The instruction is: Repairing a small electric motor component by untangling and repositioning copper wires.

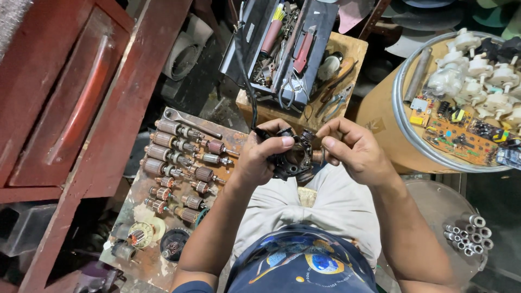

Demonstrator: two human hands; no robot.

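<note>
My left hand [262,157] grips a black motor housing [293,157] with a black cable [242,70] running up from it. My right hand [350,149] pinches at the housing's right side with thumb and fingers; what sits between the fingertips is too small to tell. Both hands hold the part above my lap, over light trousers [320,203].
A board [149,260] to my left carries several copper-wound motor armatures [173,157] and a wrench [190,122]. A toolbox [287,49] of tools stands ahead on a wooden crate. At the right a round metal tray [404,122] holds circuit boards [458,133] and white parts. Metal tubes [469,233] lie lower right.
</note>
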